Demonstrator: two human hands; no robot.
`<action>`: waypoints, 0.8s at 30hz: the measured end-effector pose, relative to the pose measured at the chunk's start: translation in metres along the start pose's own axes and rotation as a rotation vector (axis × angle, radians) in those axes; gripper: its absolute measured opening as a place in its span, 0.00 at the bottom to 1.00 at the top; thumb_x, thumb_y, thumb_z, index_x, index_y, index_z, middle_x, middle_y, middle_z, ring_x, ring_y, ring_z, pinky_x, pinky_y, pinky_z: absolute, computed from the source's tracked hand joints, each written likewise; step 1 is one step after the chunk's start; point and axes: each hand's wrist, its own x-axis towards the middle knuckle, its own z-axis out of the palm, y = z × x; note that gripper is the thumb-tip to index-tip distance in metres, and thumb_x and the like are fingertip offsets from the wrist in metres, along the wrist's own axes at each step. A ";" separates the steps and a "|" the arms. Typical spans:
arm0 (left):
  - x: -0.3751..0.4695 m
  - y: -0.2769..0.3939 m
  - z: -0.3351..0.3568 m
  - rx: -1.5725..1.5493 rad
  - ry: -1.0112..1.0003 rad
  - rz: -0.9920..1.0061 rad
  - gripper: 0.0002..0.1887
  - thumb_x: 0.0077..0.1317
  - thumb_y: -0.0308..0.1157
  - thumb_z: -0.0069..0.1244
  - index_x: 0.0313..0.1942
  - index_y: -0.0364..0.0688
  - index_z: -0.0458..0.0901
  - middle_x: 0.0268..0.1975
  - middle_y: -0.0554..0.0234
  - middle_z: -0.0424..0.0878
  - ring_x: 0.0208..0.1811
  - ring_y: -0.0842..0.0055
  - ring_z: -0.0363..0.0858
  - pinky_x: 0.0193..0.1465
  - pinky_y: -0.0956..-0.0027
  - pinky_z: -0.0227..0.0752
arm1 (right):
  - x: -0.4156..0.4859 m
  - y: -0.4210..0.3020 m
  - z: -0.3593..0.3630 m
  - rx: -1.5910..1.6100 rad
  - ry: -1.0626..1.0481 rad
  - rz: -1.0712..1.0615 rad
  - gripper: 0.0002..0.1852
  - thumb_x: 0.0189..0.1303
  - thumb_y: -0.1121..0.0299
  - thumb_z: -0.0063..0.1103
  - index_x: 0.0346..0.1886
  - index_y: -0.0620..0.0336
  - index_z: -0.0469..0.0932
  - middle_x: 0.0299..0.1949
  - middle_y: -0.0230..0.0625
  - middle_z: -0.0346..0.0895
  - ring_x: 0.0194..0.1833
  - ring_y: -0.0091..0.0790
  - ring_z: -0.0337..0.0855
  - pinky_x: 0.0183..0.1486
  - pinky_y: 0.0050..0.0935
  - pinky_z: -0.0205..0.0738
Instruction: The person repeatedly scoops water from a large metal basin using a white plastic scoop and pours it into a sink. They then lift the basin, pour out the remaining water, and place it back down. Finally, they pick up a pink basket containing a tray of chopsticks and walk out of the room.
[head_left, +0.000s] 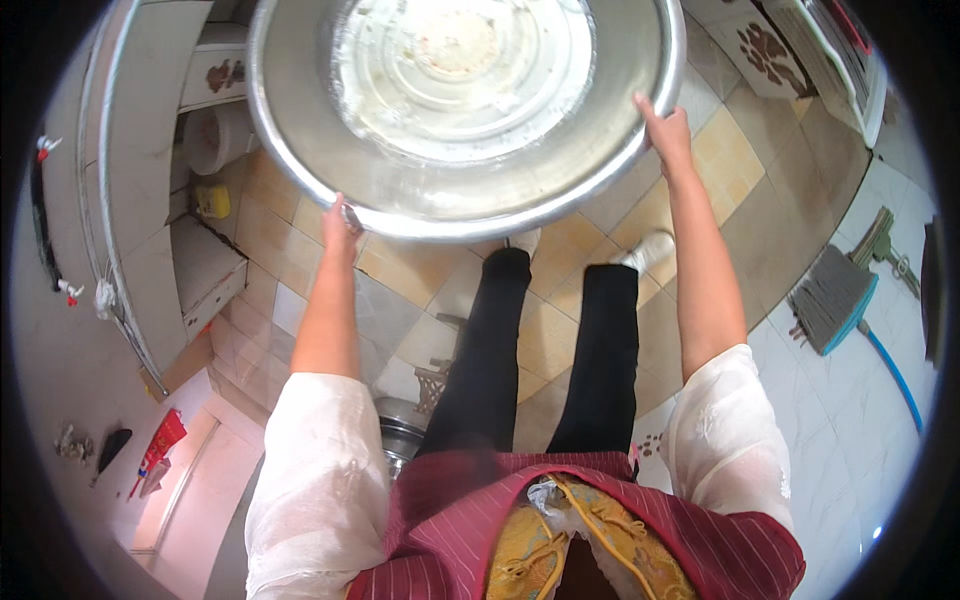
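A large round metal basin (465, 191) is held out in front of me, its far side cut off by the top of the view. My left hand (341, 225) grips the near-left part of its rim, and my right hand (664, 131) grips the right side with the thumb over the edge. The ringed bottom of the basin looks wet, with pale patches and small bits of residue near the centre. Most of the fingers of both hands are hidden beneath the rim.
Tiled floor (409, 262) lies below the basin. On the left are a counter (142, 150) with shelves, a white bucket (217, 139) and a yellow container (213, 201). A broom (836, 300) hangs at right. Metal pots (401, 424) stand beside my legs.
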 end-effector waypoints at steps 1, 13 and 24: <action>0.000 0.000 0.003 -0.041 -0.026 -0.031 0.20 0.64 0.46 0.53 0.45 0.41 0.69 0.41 0.58 0.75 0.38 0.69 0.77 0.34 0.60 0.75 | -0.003 -0.001 0.011 -0.390 0.286 -0.127 0.36 0.50 0.52 0.70 0.49 0.75 0.66 0.45 0.58 0.77 0.47 0.50 0.81 0.50 0.38 0.73; -0.082 -0.035 -0.001 0.279 -0.008 0.097 0.22 0.63 0.44 0.55 0.41 0.31 0.73 0.33 0.55 0.79 0.30 0.70 0.82 0.27 0.63 0.82 | -0.096 0.149 -0.002 -0.268 0.565 -0.021 0.28 0.50 0.58 0.64 0.44 0.75 0.67 0.43 0.61 0.75 0.46 0.57 0.77 0.52 0.43 0.69; -0.147 -0.085 0.059 0.241 0.210 0.294 0.28 0.58 0.42 0.58 0.46 0.23 0.74 0.43 0.41 0.81 0.39 0.61 0.81 0.46 0.59 0.75 | -0.264 0.206 -0.065 0.044 0.714 0.360 0.23 0.46 0.63 0.64 0.42 0.70 0.72 0.38 0.52 0.80 0.42 0.49 0.81 0.48 0.39 0.72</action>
